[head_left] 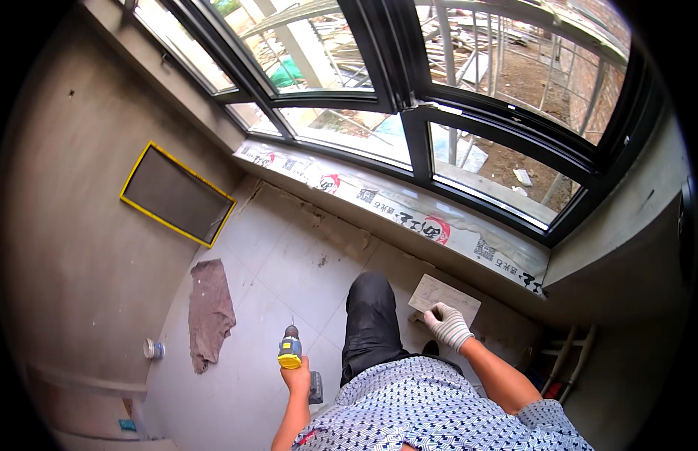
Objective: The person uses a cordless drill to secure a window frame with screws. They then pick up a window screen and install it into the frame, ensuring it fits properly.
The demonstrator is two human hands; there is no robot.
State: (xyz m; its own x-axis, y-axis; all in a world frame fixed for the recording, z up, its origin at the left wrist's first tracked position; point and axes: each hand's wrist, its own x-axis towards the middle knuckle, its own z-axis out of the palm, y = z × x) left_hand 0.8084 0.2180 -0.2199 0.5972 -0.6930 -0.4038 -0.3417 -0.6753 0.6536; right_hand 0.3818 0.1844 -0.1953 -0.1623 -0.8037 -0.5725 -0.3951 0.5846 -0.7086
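My bare left hand is wrapped round the handle of a blue and yellow cordless drill. The drill has a thin bit pointing away from me, and its dark battery base sits right of my wrist. My right hand, in a striped white and grey knitted glove, has its fingers curled in a pinch. Whatever it holds, if anything, is too small to make out. Just beyond those fingers is a pale wood-grained rectangular board or stool top; whether the glove touches it I cannot tell. My dark-trousered knee lies between both hands.
A low window sill with printed protective film runs under black-framed windows. A yellow-edged dark panel is at the left wall. On the tiled floor lie a brown cloth and a small white tub. Pipes stand at right.
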